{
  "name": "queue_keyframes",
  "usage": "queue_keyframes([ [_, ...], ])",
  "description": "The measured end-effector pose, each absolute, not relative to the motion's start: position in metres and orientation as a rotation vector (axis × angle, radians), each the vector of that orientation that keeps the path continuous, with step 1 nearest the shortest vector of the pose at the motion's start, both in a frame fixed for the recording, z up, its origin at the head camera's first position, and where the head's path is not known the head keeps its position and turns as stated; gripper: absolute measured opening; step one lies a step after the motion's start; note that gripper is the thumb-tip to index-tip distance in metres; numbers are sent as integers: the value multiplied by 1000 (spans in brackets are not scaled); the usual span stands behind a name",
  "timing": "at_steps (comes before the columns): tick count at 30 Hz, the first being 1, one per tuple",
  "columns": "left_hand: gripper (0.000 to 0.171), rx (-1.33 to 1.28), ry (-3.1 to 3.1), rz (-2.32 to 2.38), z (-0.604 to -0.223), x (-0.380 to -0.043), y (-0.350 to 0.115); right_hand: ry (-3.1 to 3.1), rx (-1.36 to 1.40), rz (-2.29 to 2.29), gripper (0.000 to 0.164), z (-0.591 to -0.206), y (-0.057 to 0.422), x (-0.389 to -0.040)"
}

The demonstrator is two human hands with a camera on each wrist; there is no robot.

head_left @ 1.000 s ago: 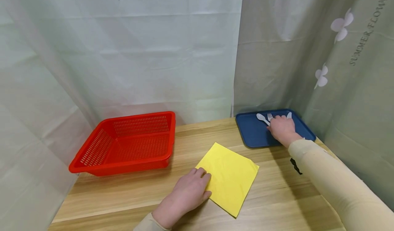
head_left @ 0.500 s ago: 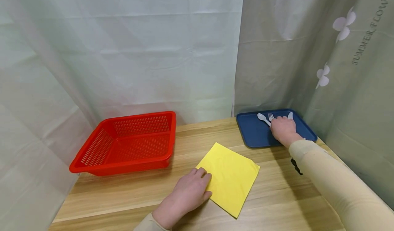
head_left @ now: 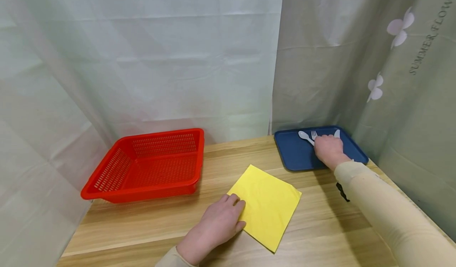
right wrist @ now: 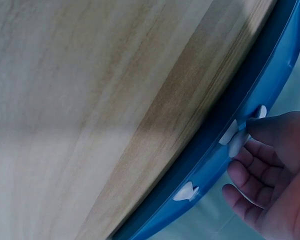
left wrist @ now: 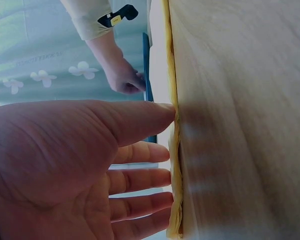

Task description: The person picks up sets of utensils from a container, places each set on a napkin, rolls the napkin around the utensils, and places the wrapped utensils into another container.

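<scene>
My left hand [head_left: 219, 219] rests with its fingertips and thumb at the left edge of a folded yellow napkin [head_left: 268, 205]. In the left wrist view the fingers [left wrist: 140, 180] are straight and touch the napkin's layered edge [left wrist: 172, 65]. At the back right, my right hand [head_left: 328, 150] reaches over a blue tray [head_left: 297, 156]. Its thumb and fingers pinch a white fork [head_left: 314, 133]; the tines show past the knuckles and the hand covers the handle. A white spoon [head_left: 304, 135] lies just left of it, and a white knife [head_left: 337, 133] to the right.
A red perforated plastic basket [head_left: 156, 172] stands on the wooden table [head_left: 221, 156] at the left. Pale curtains [head_left: 160, 61] hang behind and on both sides, close to the tray's back and right edges. The right forearm [head_left: 388, 207] crosses over the table's right side.
My right thumb and fingers have drawn in closer together over the cutlery. The left hand stays on the napkin, and the head view has shifted slightly.
</scene>
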State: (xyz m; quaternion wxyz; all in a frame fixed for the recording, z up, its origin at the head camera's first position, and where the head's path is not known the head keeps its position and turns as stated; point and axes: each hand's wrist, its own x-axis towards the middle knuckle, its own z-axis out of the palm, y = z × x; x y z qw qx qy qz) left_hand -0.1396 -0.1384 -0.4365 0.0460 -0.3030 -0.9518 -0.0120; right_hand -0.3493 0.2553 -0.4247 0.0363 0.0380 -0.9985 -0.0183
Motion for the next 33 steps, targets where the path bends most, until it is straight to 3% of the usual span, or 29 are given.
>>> queue_keyframes([
  [33,43,-922,-2913,-32,-436,-140,-138,-3085,131,-53,22,-416,250,-345],
])
